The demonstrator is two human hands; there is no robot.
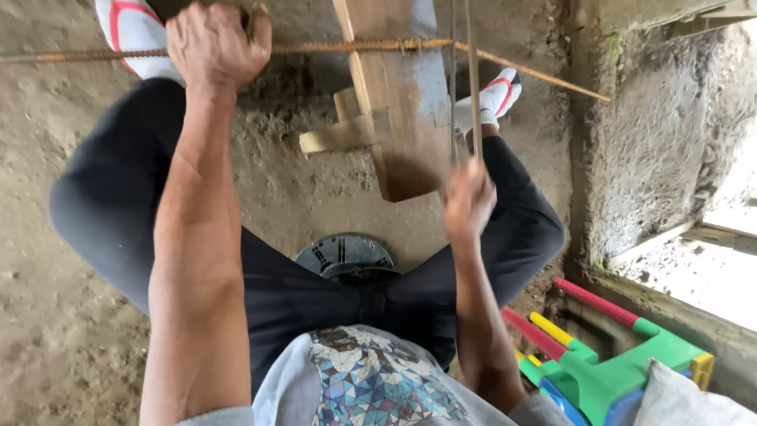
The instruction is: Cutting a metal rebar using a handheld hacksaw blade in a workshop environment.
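- At the far left of the scene, the left hand (214, 43) is closed in a fist around a tool handle, just over a long rusty steel rod (315, 49).
- The steel rod runs left to right across the far part of the view; its right end angles nearer toward the concrete wall (654, 150).
- The gripped tool is mostly hidden by the fingers; its kind cannot be told.
- Right of centre, the right hand (467, 201) is closed around a thin rod (473, 87) that runs from the hand away toward the far edge of the view. The hand is blurred.
- The thin rod crosses the steel rod near the far end of a wooden board (402, 126).
- The wooden board lies on the dirt floor (47, 315) between the person's feet, with a short wooden block (339, 132) fixed across its left side.
- Both feet wear white socks with red trim: one (130, 31) at the far left, one (493, 99) right of the board.
- The person sits with knees spread, in dark trousers (118, 197); a round dark seat (345, 256) shows between the legs.
- At the near right, a plastic stool in green, red, yellow and blue (607, 371) lies on its side beside the wall.
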